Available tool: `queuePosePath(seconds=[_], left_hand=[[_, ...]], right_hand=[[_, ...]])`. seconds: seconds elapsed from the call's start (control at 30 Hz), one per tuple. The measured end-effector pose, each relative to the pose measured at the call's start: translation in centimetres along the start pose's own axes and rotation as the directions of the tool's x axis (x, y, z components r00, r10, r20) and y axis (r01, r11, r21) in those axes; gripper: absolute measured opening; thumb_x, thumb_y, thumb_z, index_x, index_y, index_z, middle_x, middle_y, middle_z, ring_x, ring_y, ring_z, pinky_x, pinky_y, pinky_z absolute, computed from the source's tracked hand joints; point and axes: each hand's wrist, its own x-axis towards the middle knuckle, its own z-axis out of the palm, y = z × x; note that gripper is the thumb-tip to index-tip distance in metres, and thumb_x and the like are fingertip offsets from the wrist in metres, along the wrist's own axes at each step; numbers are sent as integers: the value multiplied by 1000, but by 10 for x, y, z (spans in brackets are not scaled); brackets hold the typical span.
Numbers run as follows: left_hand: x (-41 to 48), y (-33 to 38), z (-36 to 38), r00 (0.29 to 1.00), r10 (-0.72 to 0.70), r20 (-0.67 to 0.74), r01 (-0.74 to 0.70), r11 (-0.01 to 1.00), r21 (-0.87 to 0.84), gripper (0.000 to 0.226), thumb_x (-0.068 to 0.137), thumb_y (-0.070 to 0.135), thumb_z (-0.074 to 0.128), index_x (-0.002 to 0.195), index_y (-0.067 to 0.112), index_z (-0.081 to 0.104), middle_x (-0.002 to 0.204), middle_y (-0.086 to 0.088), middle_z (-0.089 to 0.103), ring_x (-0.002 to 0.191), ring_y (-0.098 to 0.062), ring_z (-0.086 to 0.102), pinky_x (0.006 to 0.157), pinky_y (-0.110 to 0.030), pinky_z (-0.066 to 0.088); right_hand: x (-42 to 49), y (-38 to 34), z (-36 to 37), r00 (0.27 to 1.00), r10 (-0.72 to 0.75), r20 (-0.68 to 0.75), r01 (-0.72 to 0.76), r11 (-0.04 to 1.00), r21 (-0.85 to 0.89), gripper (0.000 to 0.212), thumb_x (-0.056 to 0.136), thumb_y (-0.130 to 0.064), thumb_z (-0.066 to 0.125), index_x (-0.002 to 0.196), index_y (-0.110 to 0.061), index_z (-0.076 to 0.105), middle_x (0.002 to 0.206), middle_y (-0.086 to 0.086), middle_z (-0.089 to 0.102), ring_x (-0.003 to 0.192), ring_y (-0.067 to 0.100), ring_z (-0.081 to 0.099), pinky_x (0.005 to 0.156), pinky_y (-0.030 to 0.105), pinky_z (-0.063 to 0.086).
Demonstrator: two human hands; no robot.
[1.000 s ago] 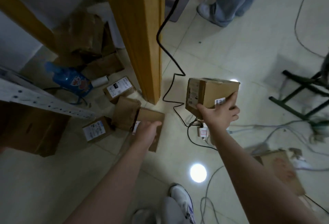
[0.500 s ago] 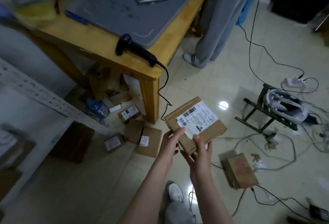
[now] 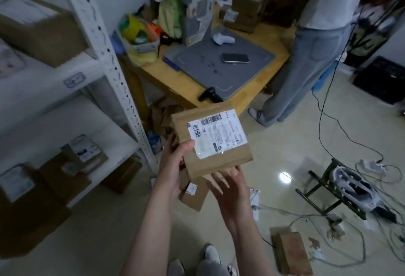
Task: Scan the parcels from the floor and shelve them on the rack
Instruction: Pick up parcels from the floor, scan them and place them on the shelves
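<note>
The left hand (image 3: 173,166) grips the parcel (image 3: 219,161) by its left edge, thumb curled onto the label side, in the air near the table (image 3: 175,78). The right hand (image 3: 230,188) is spread just under its near edge. On the left, the rack (image 3: 105,56) holds labelled boxes (image 3: 41,32) on every shelf.

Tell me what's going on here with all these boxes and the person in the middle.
A person is holding a cardboard parcel label-up in front of them. The left hand grips its left edge, thumb on the label; the right hand is open by its near edge. A handheld scanner lies on the wooden table just beyond, not picked up. Another box lies on the floor below the hands, and the white rack at left holds cartons. A second person stands at the table.
</note>
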Motion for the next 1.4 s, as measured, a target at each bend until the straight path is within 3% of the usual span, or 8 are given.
queuePosePath(seconds=[0.1,0.33,0.53,0.67,0.77,1.0,1.2,1.4], left_hand=[[-14,30,-11,999,32,25,-33,999,19,78,51,52,77,126,38,64,113,8,75,107,-16,66,84,-39,53],[-30,80,-25,988,110,111,-120,989,85,80,50,53,76,126,31,66,113,1,76,106,-22,71,84,-41,57],[-25,106,-16,976,198,90,-209,967,145,84,58,60,75,135,28,61,121,1,72,111,-23,69,95,-47,55],[-15,118,4,967,251,-45,-243,961,132,92,60,79,67,135,27,59,128,1,67,114,-20,64,82,-36,54],[3,113,24,955,252,-154,-250,968,32,80,76,61,69,144,24,48,131,2,61,108,-9,60,69,-27,53],[60,73,71,946,97,-308,-154,974,-167,136,33,67,95,150,25,40,140,-7,59,127,-29,57,105,-49,49],[88,70,85,918,144,-370,-230,952,-201,113,49,54,92,148,28,45,134,-5,65,120,-28,64,79,-38,61],[101,64,87,816,49,-577,-199,959,-200,124,37,46,96,146,22,43,129,-5,67,111,-24,66,86,-45,60]], right_hand=[[-1,-23,11,997,-65,42,64,998,25,120,26,-56,96,132,-20,52,105,0,71,95,18,71,94,43,49],[-8,-64,29,949,-56,311,101,986,-129,133,36,-60,92,149,-13,41,126,7,67,112,23,66,110,51,39],[5,-83,47,919,-23,394,77,990,-121,116,39,-54,94,139,-15,52,128,11,66,117,29,63,90,38,56],[30,-97,63,929,28,368,-7,998,-61,106,28,-53,96,123,-17,63,125,13,64,116,32,63,90,42,58],[55,-107,67,939,58,338,-53,998,-23,103,28,-51,97,121,-19,63,131,17,60,119,35,61,92,42,58],[116,-123,88,875,188,446,-156,982,-107,78,53,-42,87,124,-21,62,125,11,66,116,30,64,91,40,57],[171,-101,86,842,332,425,-176,914,-365,122,48,-55,92,150,-25,33,135,7,61,122,30,59,104,53,49],[213,-104,75,756,437,488,-147,839,-524,92,63,-65,81,139,-21,53,128,9,66,117,30,63,103,55,48]])
